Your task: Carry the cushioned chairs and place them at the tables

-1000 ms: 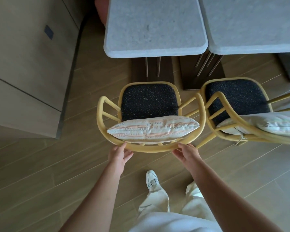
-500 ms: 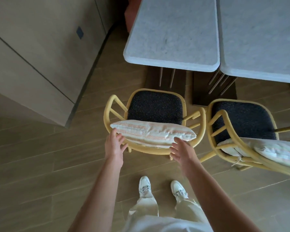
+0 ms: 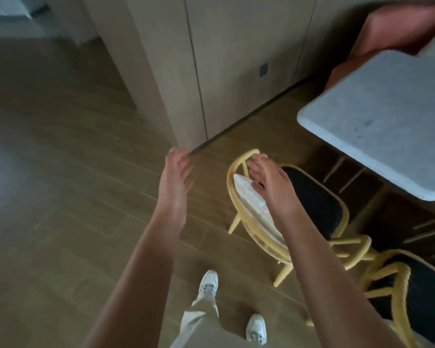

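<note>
Chair [image 3: 239,172] stands at the table [image 3: 377,121], at 3 o'clock from the released left hand [image 3: 176,177]; the relaxed right hand [image 3: 269,182] hovers over its backrest, nearer.

Dim, soft indoor light; motion blur throughout, worst at left edge; wide-angle bending at borders.

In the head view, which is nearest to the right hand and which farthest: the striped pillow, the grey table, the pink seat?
From the right hand:
1. Striped pillow, directly under it, on the near yellow chair.
2. Grey table, up and to the right.
3. Pink seat, top right corner, beyond the table.
</note>
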Available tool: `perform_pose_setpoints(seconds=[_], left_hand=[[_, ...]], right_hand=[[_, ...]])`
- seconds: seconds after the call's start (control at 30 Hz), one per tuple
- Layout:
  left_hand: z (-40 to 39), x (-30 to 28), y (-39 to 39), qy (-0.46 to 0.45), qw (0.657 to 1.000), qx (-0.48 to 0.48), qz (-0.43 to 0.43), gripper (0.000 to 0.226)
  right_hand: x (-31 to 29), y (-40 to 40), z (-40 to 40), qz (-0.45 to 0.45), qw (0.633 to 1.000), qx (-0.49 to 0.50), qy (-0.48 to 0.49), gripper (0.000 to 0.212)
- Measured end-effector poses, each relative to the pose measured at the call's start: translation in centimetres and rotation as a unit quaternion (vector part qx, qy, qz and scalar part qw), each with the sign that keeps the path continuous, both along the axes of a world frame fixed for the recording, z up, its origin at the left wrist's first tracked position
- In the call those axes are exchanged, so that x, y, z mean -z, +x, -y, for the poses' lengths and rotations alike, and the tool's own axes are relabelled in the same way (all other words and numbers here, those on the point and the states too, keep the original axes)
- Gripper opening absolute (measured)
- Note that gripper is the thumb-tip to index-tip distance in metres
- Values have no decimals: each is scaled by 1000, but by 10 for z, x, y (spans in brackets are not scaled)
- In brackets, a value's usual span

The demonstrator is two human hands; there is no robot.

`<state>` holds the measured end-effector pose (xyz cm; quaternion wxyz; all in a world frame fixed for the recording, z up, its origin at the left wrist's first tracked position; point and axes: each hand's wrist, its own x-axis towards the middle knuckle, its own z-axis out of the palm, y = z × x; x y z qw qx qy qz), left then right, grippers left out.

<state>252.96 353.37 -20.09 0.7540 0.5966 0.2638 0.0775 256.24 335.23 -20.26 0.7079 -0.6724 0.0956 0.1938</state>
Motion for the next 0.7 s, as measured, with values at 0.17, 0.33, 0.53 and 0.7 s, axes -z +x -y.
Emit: perform_pose_setpoints(seconds=[0.17, 0.33, 0.53, 0.7], left_hand=[[-73, -42, -54, -3, 989, -136, 64, 51], [-149, -70, -114, 28, 960, -261, 93, 47], [-257, -103, -193, 32, 913, -387, 123, 49], [-346, -127, -239, 58, 882, -446, 142, 53]], right_hand=[[-30, 0, -88, 76, 989, -127, -14, 56], [-61, -27, -197, 148, 955, -255, 6, 50], [-101, -82, -337, 143, 912, -377, 79, 47], [-128, -131, -443, 139, 885, -431, 107, 44]])
